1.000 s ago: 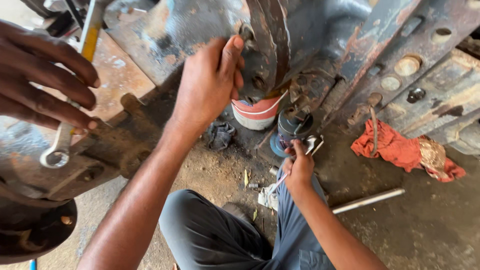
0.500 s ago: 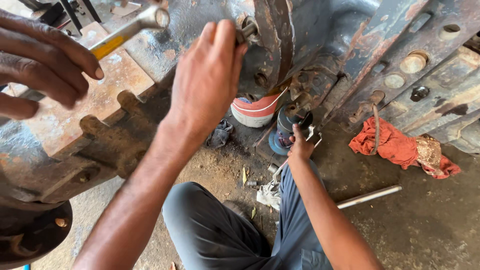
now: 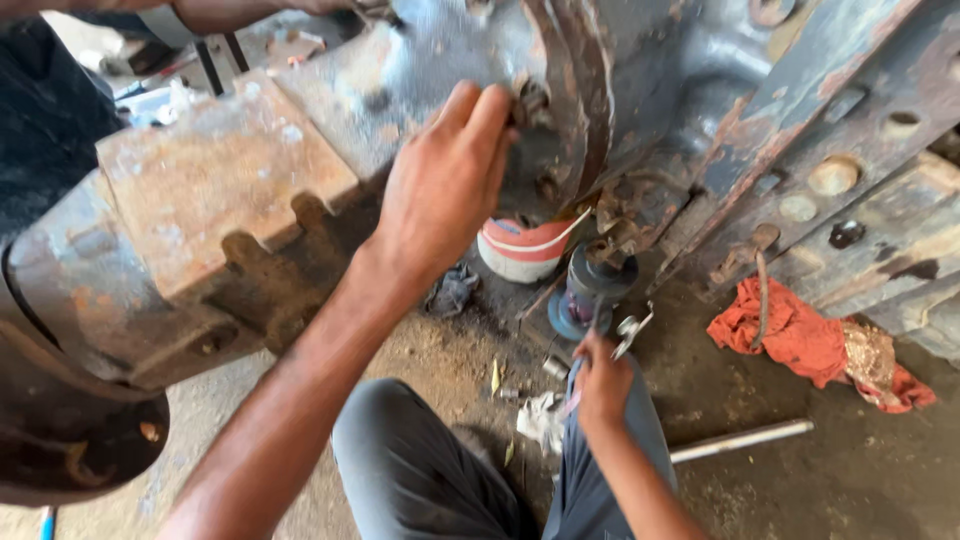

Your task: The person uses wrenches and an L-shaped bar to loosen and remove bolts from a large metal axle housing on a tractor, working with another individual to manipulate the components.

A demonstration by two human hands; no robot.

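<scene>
Here, in the head view, my left hand (image 3: 445, 185) is raised to the rusty machine housing (image 3: 640, 90), with thumb and fingers pinched narrow on a small dark bolt (image 3: 530, 100) that sits against the curved steel band (image 3: 575, 100). I judge the step in hand to be turning or seating that bolt by finger. My right hand (image 3: 600, 380) is low by my knee, closed around a small metal tool (image 3: 628, 330) whose bright tip pokes out above the knuckles; I cannot tell exactly what kind it is.

The next move, as I read it, calls for bringing that tool up to the bolt while the left fingers keep it straight, since the spot is tight beside the band.

Counting what lies on the floor: one red and white bowl (image 3: 525, 248) under the housing, one dark jack-like stand (image 3: 592, 290) just beside it, one orange rag (image 3: 810, 340) to the right, one pale metal rod (image 3: 740, 440) lying near my leg, and one crumpled white scrap (image 3: 540, 420) by the knee. Another person's arm (image 3: 230, 12) crosses the top edge.
</scene>
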